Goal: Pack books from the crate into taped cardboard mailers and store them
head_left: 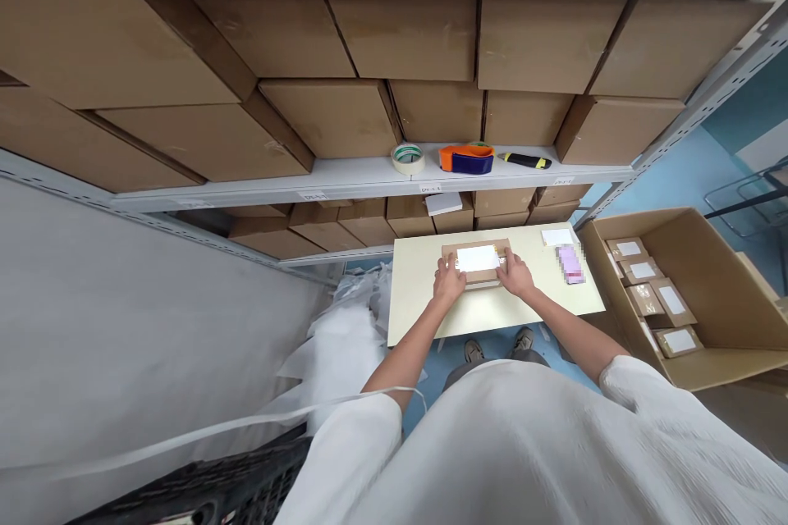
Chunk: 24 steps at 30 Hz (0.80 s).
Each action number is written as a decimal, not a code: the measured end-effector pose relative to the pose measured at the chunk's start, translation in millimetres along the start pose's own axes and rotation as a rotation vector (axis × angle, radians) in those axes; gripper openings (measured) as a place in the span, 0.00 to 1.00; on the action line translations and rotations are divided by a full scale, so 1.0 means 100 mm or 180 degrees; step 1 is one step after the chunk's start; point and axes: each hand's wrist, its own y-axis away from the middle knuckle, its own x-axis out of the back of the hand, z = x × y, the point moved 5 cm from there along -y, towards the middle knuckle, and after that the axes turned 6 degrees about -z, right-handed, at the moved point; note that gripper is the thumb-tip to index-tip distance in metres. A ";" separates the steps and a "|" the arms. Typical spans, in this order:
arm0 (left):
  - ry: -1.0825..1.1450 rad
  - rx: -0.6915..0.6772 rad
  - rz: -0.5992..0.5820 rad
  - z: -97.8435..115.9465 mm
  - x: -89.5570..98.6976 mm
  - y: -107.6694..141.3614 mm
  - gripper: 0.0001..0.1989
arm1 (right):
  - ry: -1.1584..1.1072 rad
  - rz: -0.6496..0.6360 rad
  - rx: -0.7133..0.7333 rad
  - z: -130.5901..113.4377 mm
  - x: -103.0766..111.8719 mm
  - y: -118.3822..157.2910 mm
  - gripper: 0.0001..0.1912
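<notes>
A small cardboard box (448, 253) lies on the pale yellow table, with a white label (477, 258) on its top face. My left hand (449, 280) is at the box's left side, its fingers curled over the edge beside the label. On the other side, my right hand (515, 272) grips the right edge, thumb and fingers close to the label's end. Both hands touch the box, and their fingertips partly cover its near corners. A blank white sheet (557, 237) and a blurred pink item (570, 262) lie to the right of my right hand.
A large open carton (732, 295) with several labelled boxes stands right of the table (412, 312). On the shelf ahead are a tape roll (407, 158), an orange and blue tape dispenser (466, 159) and a utility knife (524, 160). White packing material (345, 344) is heaped at left.
</notes>
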 end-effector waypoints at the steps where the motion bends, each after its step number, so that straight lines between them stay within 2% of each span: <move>1: 0.0012 0.0015 0.0003 0.02 -0.01 0.01 0.39 | -0.0047 0.0029 0.0006 -0.01 0.01 0.02 0.38; 7: -0.0018 -0.0337 0.0171 0.31 0.02 0.05 0.36 | -0.0193 0.0335 0.0012 0.10 0.25 0.19 0.34; 12: -0.0096 -0.0759 0.0091 0.84 -0.08 0.00 0.34 | -0.0309 0.0816 -0.0053 0.43 0.65 0.39 0.33; 17: -0.0107 -0.1133 -0.0068 1.54 -0.41 -0.06 0.35 | -0.0367 0.1212 -0.0340 0.97 1.05 0.68 0.33; 24: -0.0165 -0.1689 -0.0344 2.61 -1.08 0.03 0.35 | -0.0601 0.1643 -0.0805 1.96 1.46 1.26 0.34</move>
